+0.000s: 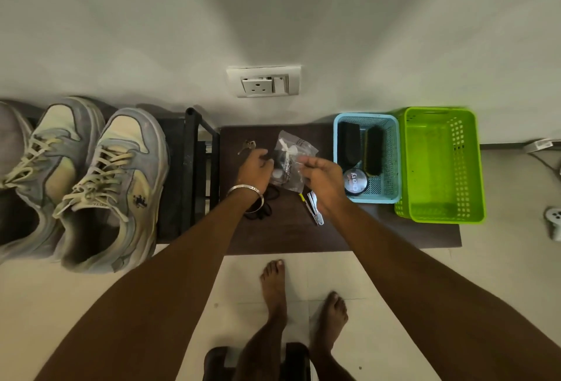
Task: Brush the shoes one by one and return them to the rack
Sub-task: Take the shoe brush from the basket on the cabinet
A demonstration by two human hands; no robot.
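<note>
The fingers (pixel 264 157) of the left hand (pixel 255 169) curl down onto the near-left edge of a clear plastic bag (pixel 293 159) that lies on the dark desk (pixel 379 229); whether they truly pinch it or only touch it I cannot tell. The right hand (pixel 321 177) hovers just beside the bag's right edge with its fingers loosely spread and holding nothing, apparently ready to take the other side. The bag holds small white and dark items too blurred to name. Both hands on it suggests it is being lifted or shifted aside, since it sits in the middle of the working space.

Near the wrists lie a black cord (pixel 262 209), a small metal tool (pixel 314 209) and, further back, keys (pixel 247 145). To the right, a blue basket (pixel 391 156) keeps the cleaning kit together: a black brush (pixel 374 151), a dark block (pixel 348 145) and a round polish tin (pixel 355 180), all within easy reach of the right hand. A green basket (pixel 473 168) stands touching it.

The shoes (pixel 100 186), a worn grey and cream pair, sit side by side on the black rack (pixel 194 168) at the left, toes to the wall, untouched. Brushing has not begun, by my reading.
</note>
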